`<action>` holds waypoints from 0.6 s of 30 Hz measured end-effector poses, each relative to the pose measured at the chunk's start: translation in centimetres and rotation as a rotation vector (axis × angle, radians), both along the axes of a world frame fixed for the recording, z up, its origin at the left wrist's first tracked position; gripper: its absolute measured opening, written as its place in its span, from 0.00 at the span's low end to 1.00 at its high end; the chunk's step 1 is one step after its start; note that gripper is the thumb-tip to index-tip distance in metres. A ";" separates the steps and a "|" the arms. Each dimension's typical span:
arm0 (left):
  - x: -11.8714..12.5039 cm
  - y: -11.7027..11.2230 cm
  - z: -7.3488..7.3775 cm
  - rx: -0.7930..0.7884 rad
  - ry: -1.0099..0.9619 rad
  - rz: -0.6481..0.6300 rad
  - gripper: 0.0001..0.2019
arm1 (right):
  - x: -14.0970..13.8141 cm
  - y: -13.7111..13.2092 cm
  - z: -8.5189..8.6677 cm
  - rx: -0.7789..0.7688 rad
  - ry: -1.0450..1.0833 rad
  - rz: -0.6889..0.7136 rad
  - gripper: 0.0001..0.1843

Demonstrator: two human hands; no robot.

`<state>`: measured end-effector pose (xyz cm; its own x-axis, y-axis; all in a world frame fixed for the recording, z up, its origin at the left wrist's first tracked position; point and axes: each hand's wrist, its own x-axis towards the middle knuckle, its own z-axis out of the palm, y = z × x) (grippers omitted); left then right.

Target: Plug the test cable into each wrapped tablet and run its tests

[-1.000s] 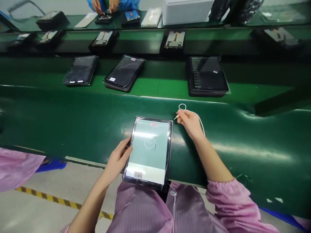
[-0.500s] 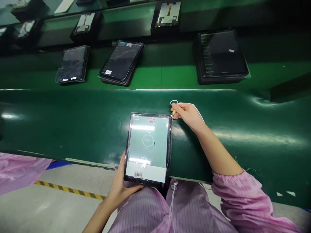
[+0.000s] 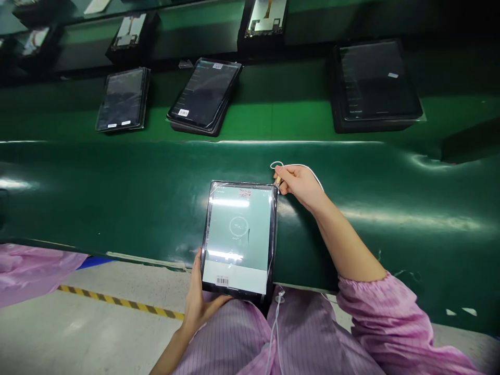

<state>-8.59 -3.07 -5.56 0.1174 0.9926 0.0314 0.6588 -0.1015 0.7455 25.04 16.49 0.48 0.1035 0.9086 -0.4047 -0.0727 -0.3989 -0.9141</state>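
Holding lit tablet [image 3: 239, 237] and white cable [image 3: 311, 170], both hands [image 3: 196, 307] [image 3: 300, 187], three dark tablets [image 3: 122, 99] [image 3: 206, 96] [image 3: 378, 78] beyond.

Tablet [image 3: 238, 245] over worktop [image 3: 117, 198] between left fingers [image 3: 197, 264] and right fingers [image 3: 283, 173]; next beyond right fingers, two devices [image 3: 207, 94] leftward, one device [image 3: 377, 80] rightward.

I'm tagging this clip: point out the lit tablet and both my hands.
Lit tablet [image 3: 239, 239]: head view, middle of screen.
Left hand [image 3: 196, 304]: head view, between wrist and fingers.
Right hand [image 3: 302, 186]: head view, between wrist and fingers.
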 end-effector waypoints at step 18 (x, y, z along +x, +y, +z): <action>1.4 -0.1 1.2 -0.131 -0.138 0.025 0.60 | -1.5 -1.4 -0.9 0.111 -0.216 -0.148 0.18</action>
<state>-7.18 -3.16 -4.40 0.0959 0.9918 -0.0845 0.5506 0.0179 0.8346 23.49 15.06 -0.45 0.3110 0.9149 -0.2575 0.0789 -0.2949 -0.9523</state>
